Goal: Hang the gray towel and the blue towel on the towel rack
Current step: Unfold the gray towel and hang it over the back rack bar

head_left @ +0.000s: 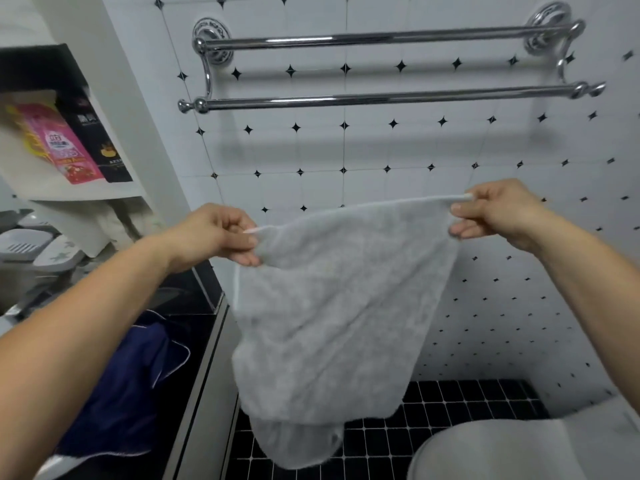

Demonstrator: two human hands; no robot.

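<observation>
Black counter (pixel 188 292) w/ blue towel (pixel 128 386) crumpled on it, shelf (pixel 86 192) w/ pink pkt (pixel 65 143), black box (pixel 100 136)

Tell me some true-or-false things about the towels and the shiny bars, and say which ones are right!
1. The left hand and the right hand hold the gray towel up by its top edge, below the towel rack. True.
2. A towel hangs on the rack. False: both its bars are bare.
3. The blue towel lies on the dark counter at the left. True.
4. The rack has three bars. False: it has two, one higher and one lower.
</observation>
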